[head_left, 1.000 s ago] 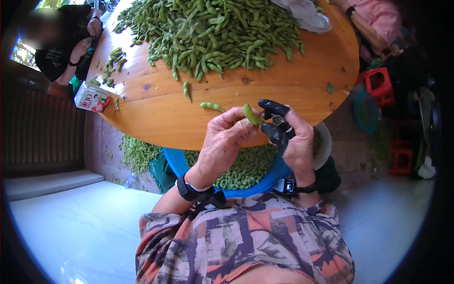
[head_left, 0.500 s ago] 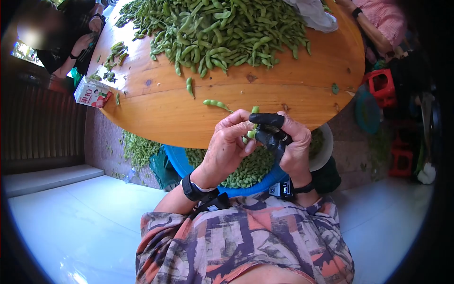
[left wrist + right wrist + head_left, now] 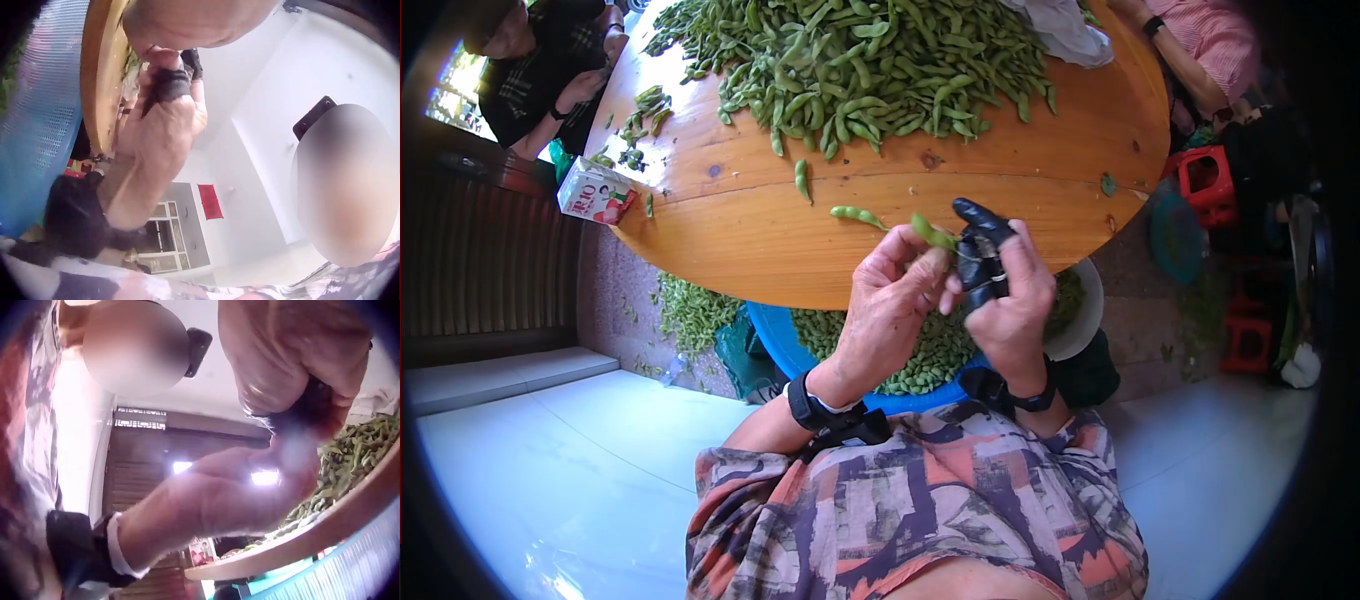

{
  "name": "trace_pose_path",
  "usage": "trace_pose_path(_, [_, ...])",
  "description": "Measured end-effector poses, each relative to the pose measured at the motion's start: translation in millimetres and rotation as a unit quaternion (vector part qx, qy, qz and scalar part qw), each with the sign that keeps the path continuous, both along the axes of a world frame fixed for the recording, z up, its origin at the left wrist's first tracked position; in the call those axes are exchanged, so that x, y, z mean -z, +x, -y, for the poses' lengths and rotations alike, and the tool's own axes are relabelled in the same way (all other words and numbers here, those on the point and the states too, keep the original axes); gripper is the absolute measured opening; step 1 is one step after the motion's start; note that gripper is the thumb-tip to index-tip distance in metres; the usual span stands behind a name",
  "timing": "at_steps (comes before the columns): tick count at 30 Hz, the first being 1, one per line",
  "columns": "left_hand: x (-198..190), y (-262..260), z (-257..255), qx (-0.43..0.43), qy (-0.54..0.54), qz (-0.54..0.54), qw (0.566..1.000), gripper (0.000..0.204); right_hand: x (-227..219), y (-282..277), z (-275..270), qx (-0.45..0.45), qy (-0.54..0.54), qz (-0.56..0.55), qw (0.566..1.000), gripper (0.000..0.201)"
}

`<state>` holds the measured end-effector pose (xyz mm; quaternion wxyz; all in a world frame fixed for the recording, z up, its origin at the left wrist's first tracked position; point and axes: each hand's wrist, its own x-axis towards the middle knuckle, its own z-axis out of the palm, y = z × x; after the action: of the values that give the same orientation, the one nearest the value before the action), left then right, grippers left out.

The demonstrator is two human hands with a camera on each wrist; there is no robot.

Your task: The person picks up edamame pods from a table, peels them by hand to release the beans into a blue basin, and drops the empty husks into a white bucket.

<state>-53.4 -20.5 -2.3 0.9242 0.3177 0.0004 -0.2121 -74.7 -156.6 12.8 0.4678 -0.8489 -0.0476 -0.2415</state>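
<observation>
My left hand point(image 3: 890, 300) pinches a green soybean pod point(image 3: 930, 232) between thumb and fingers, above the table's near edge. At the pod's right end is my right hand point(image 3: 1015, 300), black covers on its thumb and fingers. Its forefinger stretches up, apart from the thumb, and the black fingertips are right at the pod. Below both hands, green shelled beans point(image 3: 920, 365) fill a blue basket point(image 3: 768, 335). In the left wrist view the right hand point(image 3: 165, 122) faces the left; the pod itself is hidden in both wrist views.
A big heap of pods point(image 3: 850, 75) covers the far part of the round wooden table point(image 3: 730, 240). Two loose pods lie near the hands. A juice carton point(image 3: 595, 192) stands at the left edge, a white bowl point(image 3: 1092, 310) beside the basket. Two other people sit across the table.
The right hand closed over the pod half a second ago, then drew back, its forefinger lifting off the thumb. The pod now shows again in the left hand's fingers.
</observation>
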Motion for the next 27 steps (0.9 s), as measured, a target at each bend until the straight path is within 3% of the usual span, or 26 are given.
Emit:
trace_pose_path(1, [-3, -1, -2, 0.028, 0.018, 0.005, 0.999, 0.011, 2, -1, 4, 0.015, 0.055, -0.041, 0.998, 0.052])
trace_pose_path(2, [-6, -2, -4, 0.054, 0.037, 0.009, 0.998, 0.012, 5, -3, 13, 0.021, 0.125, -0.102, 0.987, 0.035])
trace_pose_path(3, [-8, 0, -10, 0.051, 0.038, 0.009, 0.998, 0.012, -3, -10, 25, -0.016, 0.267, -0.13, 0.955, 0.033])
trace_pose_path(4, [-12, 2, -21, 0.14, 0.131, 0.092, 0.977, 0.012, -8, -11, 34, -0.004, 0.331, -0.118, 0.936, 0.056])
trace_pose_path(5, [-14, 5, -31, 0.226, 0.22, 0.173, 0.933, 0.014, -15, -16, 53, -0.001, 0.281, -0.092, 0.955, 0.062])
trace_pose_path(6, [-14, 8, -40, 0.246, 0.289, 0.29, 0.879, 0.016, -15, -23, 73, -0.033, 0.252, -0.022, 0.967, 0.06])
trace_pose_path(7, [-23, 14, -46, 0.246, 0.342, 0.382, 0.823, 0.015, -15, -32, 95, 0.003, 0.218, -0.019, 0.976, 0.053])
trace_pose_path(8, [-23, 19, -52, 0.182, 0.396, 0.425, 0.793, 0.017, -15, -45, 121, 0.096, 0.218, -0.09, 0.967, 0.05])
trace_pose_path(9, [-23, 24, -57, 0.116, 0.447, 0.463, 0.757, 0.02, -15, -55, 144, 0.127, 0.178, -0.108, 0.97, 0.034])
trace_pose_path(10, [-22, 30, -60, 0.004, 0.54, 0.489, 0.685, 0.025, -12, -69, 175, 0.168, 0.186, -0.165, 0.954, 0.023])
trace_pose_path(11, [-22, 40, -65, -0.046, 0.588, 0.49, 0.642, 0.027, -4, -76, 196, 0.221, 0.037, -0.177, 0.958, 0.024])
trace_pose_path(12, [-17, 50, -68, -0.103, 0.63, 0.499, 0.586, 0.026, -7, -77, 197, 0.261, -0.026, -0.203, 0.943, 0.029])
trace_pose_path(13, [-13, 56, -71, -0.102, 0.63, 0.499, 0.586, 0.026, -12, -77, 197, 0.3, -0.088, -0.227, 0.922, 0.033])
trace_pose_path(15, [-8, 67, -75, -0.073, 0.721, 0.493, 0.481, 0.025, -12, -72, 181, 0.291, -0.093, -0.197, 0.932, 0.037])
trace_pose_path(16, [-4, 71, -75, -0.095, 0.715, 0.508, 0.472, 0.02, -12, -67, 169, 0.281, -0.099, -0.168, 0.94, 0.041])
trace_pose_path(17, [-4, 70, -73, -0.093, 0.713, 0.511, 0.471, 0.02, -10, -60, 156, 0.218, -0.039, -0.129, 0.967, 0.038])
trace_pose_path(18, [-6, 66, -70, -0.085, 0.675, 0.487, 0.548, 0.015, -15, -49, 131, 0.21, -0.067, -0.133, 0.966, 0.031])
trace_pose_path(19, [-8, 63, -66, -0.075, 0.631, 0.459, 0.621, 0.011, -10, -44, 116, 0.16, 0.055, -0.15, 0.974, 0.025])
trace_pose_path(20, [-10, 56, -60, -0.071, 0.629, 0.461, 0.621, 0.011, -1, -37, 103, 0.07, 0.079, -0.153, 0.983, 0.025])
trace_pose_path(21, [-13, 47, -53, -0.002, 0.52, 0.327, 0.789, 0.008, -6, -32, 82, 0.003, 0.118, -0.173, 0.978, 0.028])
trace_pose_path(22, [-14, 40, -47, 0.067, 0.378, 0.172, 0.907, 0.011, -17, -20, 57, 0.004, 0.235, -0.277, 0.932, 0.031])
trace_pose_path(23, [-15, 35, -42, 0.07, 0.377, 0.173, 0.907, 0.011, -4, -16, 48, -0.097, 0.302, -0.259, 0.912, 0.029])
trace_pose_path(25, [-15, 28, -35, 0.121, 0.269, 0.058, 0.954, 0.018, -2, -7, 32, -0.159, 0.311, -0.323, 0.879, 0.024])
trace_pose_path(27, [-13, 24, -30, 0.111, 0.248, 0.025, 0.962, 0.016, -3, -2, 26, -0.185, 0.406, -0.308, 0.84, 0.026])
